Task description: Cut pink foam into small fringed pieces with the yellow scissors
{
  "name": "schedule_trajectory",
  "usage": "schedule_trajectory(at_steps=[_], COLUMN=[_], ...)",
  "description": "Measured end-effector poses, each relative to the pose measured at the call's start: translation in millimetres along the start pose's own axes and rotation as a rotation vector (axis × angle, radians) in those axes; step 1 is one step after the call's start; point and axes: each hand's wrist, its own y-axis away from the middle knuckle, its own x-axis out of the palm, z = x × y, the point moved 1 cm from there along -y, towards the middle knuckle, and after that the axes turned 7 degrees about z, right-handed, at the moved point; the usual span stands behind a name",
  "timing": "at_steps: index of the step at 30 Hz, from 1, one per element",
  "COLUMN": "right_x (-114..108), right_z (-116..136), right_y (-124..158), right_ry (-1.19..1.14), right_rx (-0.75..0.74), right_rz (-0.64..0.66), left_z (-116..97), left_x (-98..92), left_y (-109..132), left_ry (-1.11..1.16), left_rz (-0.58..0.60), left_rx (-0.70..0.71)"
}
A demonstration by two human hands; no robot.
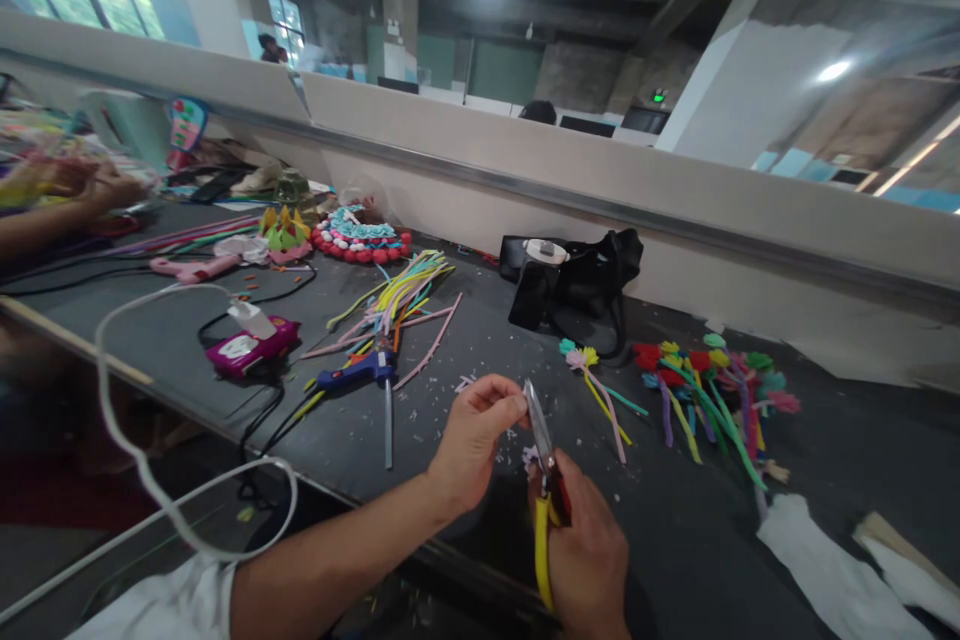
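Observation:
My right hand (589, 550) is closed round the yellow and red handles of a pair of scissors (546, 480), blades pointing up. My left hand (476, 440) pinches something small at the blade tips; I cannot make out what it is. Both hands hover over the dark table (225, 340) near its front edge. Small pale scraps lie scattered on the table below the hands. A bunch of finished pipe-cleaner flowers (712, 390) lies to the right, and two more flowers (592, 380) lie just beyond my hands.
A blue glue gun (356, 372), loose pipe cleaners (401, 295), a pink box (244, 348) with a white plug and cables lie to the left. A black bag (577, 280) sits by the grey partition wall (525, 170). Another person's hands (90, 185) work at far left. White cloth (832, 575) lies lower right.

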Motion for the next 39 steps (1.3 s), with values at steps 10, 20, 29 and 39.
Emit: schedule_trajectory(at_steps=[10, 20, 29, 39], right_x=[-2.3, 0.1, -21.3, -21.0], right_z=[4.1, 2.8, 5.3, -13.2], right_y=[-0.8, 0.1, -22.8, -29.3], right_ry=[0.005, -0.006, -0.262, -0.355], right_rx=[0.017, -0.048, 0.144, 0.209], right_rz=[0.023, -0.026, 0.001, -0.026], left_z=[-0.9, 0.7, 6.2, 4.6], left_x=[0.8, 0.2, -22.8, -54.3], left_y=[1.0, 0.9, -23.1, -45.4], left_ry=[-0.009, 0.000, -0.607, -1.373], left_rz=[0.000, -0.002, -0.023, 0.160], left_rx=[-0.002, 0.002, 0.059, 0.097])
